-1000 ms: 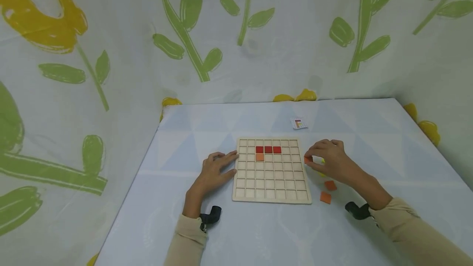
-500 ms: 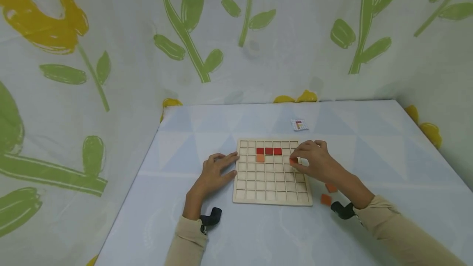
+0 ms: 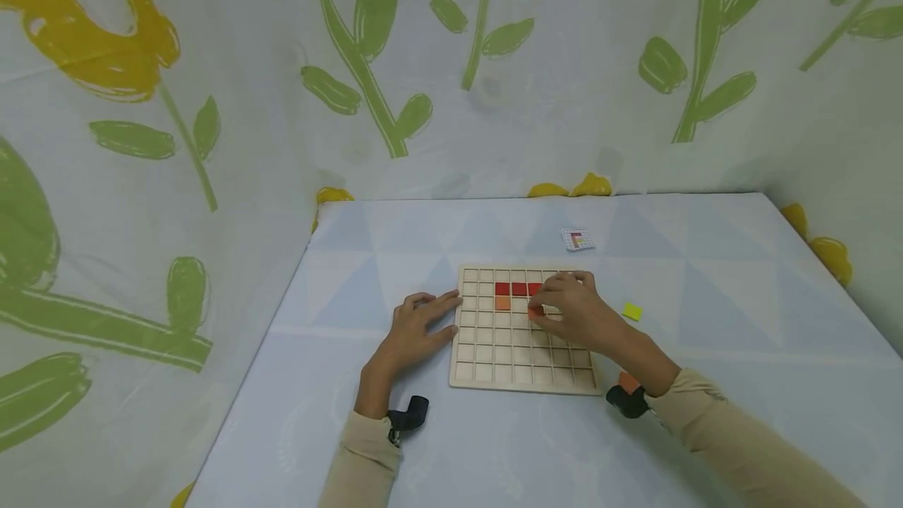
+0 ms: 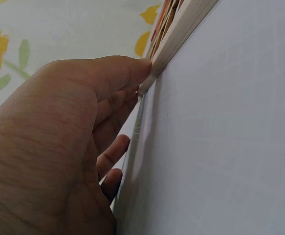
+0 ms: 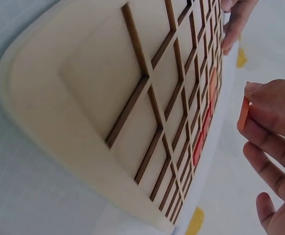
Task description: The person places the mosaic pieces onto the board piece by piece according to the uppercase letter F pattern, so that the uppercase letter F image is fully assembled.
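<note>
A wooden grid board lies on the table in the head view. Three red tiles sit in a row in its upper part, with one orange tile in the cell under the leftmost. My right hand is over the board's upper right area, pinching another orange tile between thumb and fingers. In the right wrist view that tile is raised off the grid. At the board's left edge, my left hand rests with extended fingers; its thumb touches the wooden side.
Right of the board lies a yellow tile. Lower down, a loose orange tile is partly covered by the black wrist device. A small pattern card lies behind the board. Flower-printed cloth surrounds the table.
My right hand has carried the orange tile leftward from beside the board to over its grid, uncovering the yellow tile. My left hand has stayed at the board's edge.
</note>
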{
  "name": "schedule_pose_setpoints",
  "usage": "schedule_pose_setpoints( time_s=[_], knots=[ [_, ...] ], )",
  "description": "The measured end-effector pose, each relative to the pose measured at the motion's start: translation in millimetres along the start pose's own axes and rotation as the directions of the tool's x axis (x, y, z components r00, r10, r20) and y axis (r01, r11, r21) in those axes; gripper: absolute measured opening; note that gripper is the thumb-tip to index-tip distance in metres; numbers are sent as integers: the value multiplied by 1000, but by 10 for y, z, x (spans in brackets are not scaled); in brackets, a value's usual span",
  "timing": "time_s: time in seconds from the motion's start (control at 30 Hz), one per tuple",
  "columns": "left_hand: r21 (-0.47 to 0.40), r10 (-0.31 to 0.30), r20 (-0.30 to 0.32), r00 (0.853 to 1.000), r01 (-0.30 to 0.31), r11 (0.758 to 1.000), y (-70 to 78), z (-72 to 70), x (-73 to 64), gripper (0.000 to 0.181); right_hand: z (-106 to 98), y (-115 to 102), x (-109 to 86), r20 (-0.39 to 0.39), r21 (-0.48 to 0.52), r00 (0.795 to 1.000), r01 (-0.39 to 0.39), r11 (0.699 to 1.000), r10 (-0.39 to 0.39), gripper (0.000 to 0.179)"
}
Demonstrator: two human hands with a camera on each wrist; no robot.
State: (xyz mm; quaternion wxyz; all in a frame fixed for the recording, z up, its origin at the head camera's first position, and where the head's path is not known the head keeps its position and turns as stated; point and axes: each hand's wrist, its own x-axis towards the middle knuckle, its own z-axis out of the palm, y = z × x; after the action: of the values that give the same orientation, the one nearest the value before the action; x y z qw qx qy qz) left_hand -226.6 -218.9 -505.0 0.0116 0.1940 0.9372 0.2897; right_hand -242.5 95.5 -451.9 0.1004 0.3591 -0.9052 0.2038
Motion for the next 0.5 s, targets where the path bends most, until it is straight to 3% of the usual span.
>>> schedule_pose_setpoints(
  time_s=[0.27,0.5],
  knots=[
    [-11,14,-11,1000,-14,1000,12,3,6,52,106,-91,119,3,12,1000,5,1000,-5,13],
    [-5,10,-16,1000,-10,1000,8,8,4,52,196,-193,247,72,-38,996,-41,998,43,12]
  ],
)
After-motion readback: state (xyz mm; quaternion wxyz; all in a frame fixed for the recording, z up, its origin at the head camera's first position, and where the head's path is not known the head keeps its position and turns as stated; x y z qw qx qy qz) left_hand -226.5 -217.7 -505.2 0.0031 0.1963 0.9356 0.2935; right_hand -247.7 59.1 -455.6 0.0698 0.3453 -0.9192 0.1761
